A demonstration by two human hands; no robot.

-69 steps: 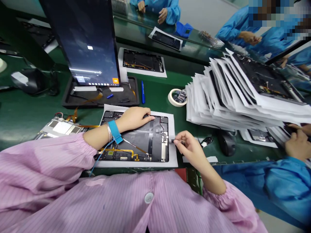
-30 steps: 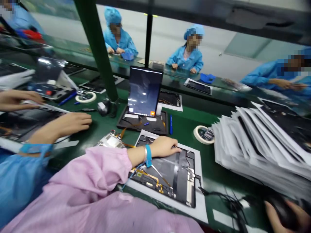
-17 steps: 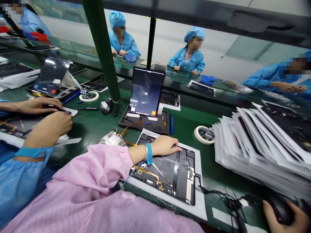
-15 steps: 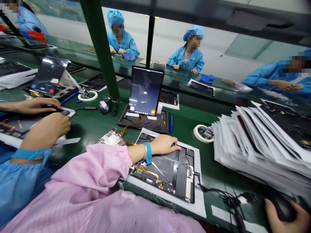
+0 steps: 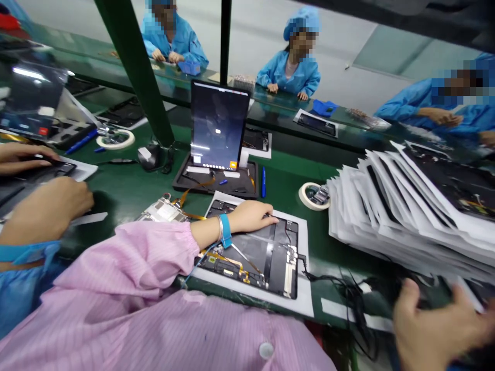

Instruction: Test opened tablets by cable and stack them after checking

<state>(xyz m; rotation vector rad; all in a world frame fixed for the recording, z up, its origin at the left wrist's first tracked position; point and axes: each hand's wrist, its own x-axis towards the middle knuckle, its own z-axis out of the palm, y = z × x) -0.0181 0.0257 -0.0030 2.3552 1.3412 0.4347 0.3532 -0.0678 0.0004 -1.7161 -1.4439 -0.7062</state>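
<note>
My left hand (image 5: 251, 216) lies flat, fingers stretched, on the upper edge of an opened tablet (image 5: 270, 257) whose black inside and orange flex cables show. A blue wrist strap sits on that wrist. The tablet rests on a white sheet (image 5: 305, 304). A black cable (image 5: 340, 281) runs from the tablet's right side toward a dark mouse (image 5: 386, 288). My right hand (image 5: 429, 330) hovers just behind the mouse at the bottom right, blurred, fingers spread and holding nothing.
A lit tablet screen (image 5: 218, 126) stands in a black tray (image 5: 193, 180), beside a blue pen (image 5: 263, 181) and a tape roll (image 5: 305, 198). A tall stack of tablets on paper (image 5: 406, 206) fills the right. A co-worker's hand (image 5: 50, 206) works at left, behind a green post (image 5: 131, 72).
My view has lifted from the tablet to the whole bench. My right hand let go of the cable plug, went to the mouse, and has now lifted off it. The left hand stayed.
</note>
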